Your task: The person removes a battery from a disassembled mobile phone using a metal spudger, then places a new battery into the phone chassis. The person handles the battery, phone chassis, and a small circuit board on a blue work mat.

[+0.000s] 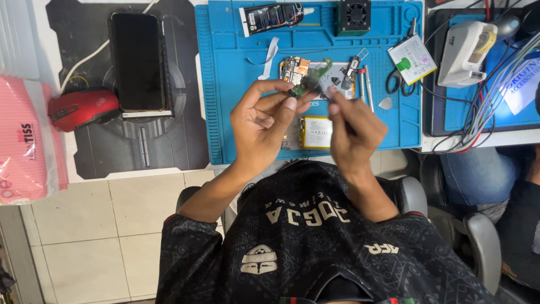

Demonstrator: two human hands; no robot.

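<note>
A white bench (185, 171) carries a blue mat (225, 112), red mouse (83, 107) and pink pack (25, 141).

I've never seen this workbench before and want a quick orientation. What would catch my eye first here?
First, the two hands raised mid-frame: the left hand pinches a small green circuit board while the right hand meets it, gripping a thin dark tool. Behind them lies the bright blue work mat, strewn with phone parts. At far left, a red computer mouse sits beside a dark phone.
</note>
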